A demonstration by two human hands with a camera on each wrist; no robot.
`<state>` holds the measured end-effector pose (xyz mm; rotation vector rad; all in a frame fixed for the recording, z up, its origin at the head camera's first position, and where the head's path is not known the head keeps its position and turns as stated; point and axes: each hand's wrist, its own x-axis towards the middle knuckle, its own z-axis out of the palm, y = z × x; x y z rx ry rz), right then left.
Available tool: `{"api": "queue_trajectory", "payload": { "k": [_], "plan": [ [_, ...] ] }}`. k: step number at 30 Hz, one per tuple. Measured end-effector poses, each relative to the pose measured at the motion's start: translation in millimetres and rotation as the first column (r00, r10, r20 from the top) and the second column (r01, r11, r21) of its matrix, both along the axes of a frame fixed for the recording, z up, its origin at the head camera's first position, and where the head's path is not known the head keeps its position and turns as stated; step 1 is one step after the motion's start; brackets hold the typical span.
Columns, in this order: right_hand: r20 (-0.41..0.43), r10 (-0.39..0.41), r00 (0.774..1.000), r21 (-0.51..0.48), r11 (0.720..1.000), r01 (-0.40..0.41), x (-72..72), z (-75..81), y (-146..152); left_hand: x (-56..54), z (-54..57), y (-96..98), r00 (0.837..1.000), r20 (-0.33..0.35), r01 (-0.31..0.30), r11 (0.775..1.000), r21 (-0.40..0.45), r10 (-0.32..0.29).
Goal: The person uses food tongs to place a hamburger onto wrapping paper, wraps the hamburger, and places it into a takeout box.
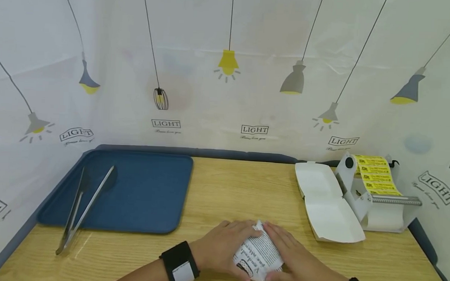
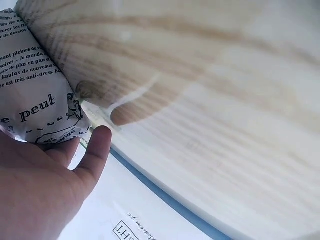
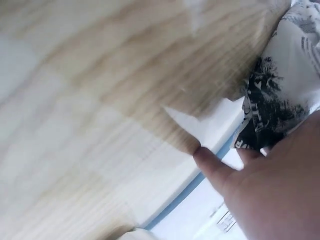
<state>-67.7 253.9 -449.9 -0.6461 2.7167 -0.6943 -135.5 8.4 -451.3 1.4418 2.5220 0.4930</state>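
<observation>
Both hands hold a rounded bundle wrapped in newsprint-patterned paper [image 1: 259, 257], at the front middle of the wooden table. The left hand [image 1: 219, 248] grips its left side, with the thumb at the near edge and fingers curving over the far end. On the opposite side, the right hand [image 1: 300, 259] cups the paper between its thumb and fingers. A folded, dark-printed part of the wrapper [image 3: 272, 100] shows beside the right hand in the right wrist view. In the left wrist view, printed text covers the wrapper [image 2: 32, 85] above the left hand. What is inside the wrapping is hidden.
A blue tray [image 1: 152, 191] lies at the left, with metal tongs [image 1: 90, 206] resting across it and over its near edge. At the right, an unfolded white carton [image 1: 332, 216] stands against a label dispenser [image 1: 387, 218] with yellow labels. A lamp-printed curtain [image 1: 204, 86] hangs behind the table.
</observation>
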Motion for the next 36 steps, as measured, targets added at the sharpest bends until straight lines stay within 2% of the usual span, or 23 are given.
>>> {"api": "queue_trajectory", "payload": {
  "k": [5,10,13,16,18,20,22,24,26,27,29,31,32,34,36],
  "plan": [
    [-0.078,0.009,0.997,0.064,0.998,-0.004,1.2,-3.9,-4,1.8,-0.8,3.0,1.000,0.010,-0.022,1.000,0.018,0.022],
    [-0.079,0.005,0.997,0.014,1.000,-0.004,1.4,-4.7,-4,2.0,-1.3,3.8,0.999,0.007,-0.033,0.999,0.022,0.033],
    [-0.007,-0.026,1.000,-0.042,0.999,0.026,1.6,-1.2,-2,1.9,-1.2,3.9,0.999,0.004,-0.038,0.999,0.020,0.038],
    [0.101,-0.071,0.992,-0.105,0.991,0.081,3.0,6.0,3,2.2,-0.5,3.7,0.999,0.002,-0.039,0.999,0.021,0.039],
    [0.122,-0.099,0.988,-0.146,0.982,0.117,4.1,11.5,7,2.7,0.1,3.3,0.999,0.002,-0.040,0.999,0.023,0.040],
    [0.071,-0.130,0.989,-0.193,0.971,0.141,5.2,17.0,15,3.1,0.7,2.8,0.999,0.007,-0.043,0.999,0.026,0.043],
    [-0.032,-0.176,0.984,-0.246,0.955,0.163,4.5,22.6,25,3.3,1.2,2.1,0.999,0.008,-0.046,0.998,0.030,0.046],
    [-0.118,-0.257,0.959,-0.281,0.935,0.216,2.8,30.7,38,3.4,1.4,1.4,0.999,0.007,-0.051,0.998,0.031,0.050],
    [-0.156,-0.371,0.916,-0.296,0.902,0.315,0.0,40.4,55,3.6,1.4,1.2,0.999,0.005,-0.054,0.998,0.030,0.054],
    [-0.164,-0.439,0.884,-0.301,0.875,0.378,-0.9,44.9,64,3.7,1.4,1.3,0.998,0.007,-0.055,0.998,0.029,0.055],
    [-0.142,-0.576,0.805,-0.314,0.798,0.515,-2.0,52.9,86,4.0,1.4,1.7,0.998,0.013,-0.055,0.998,0.028,0.055],
    [-0.128,-0.704,0.699,-0.345,0.692,0.634,-4.0,57.0,110,4.1,1.3,2.1,0.998,0.021,-0.055,0.998,0.029,0.054],
    [-0.110,-0.764,0.636,-0.365,0.626,0.689,-5.3,57.9,122,4.2,1.2,2.3,0.998,0.024,-0.055,0.998,0.030,0.055],
    [-0.052,-0.867,0.495,-0.380,0.476,0.793,-8.9,58.9,145,4.1,0.8,2.5,0.998,0.027,-0.055,0.998,0.032,0.055],
    [0.006,-0.937,0.349,-0.350,0.325,0.879,-13.6,57.4,168,3.9,-0.1,2.7,0.998,0.028,-0.054,0.998,0.034,0.053]
  ]
}}
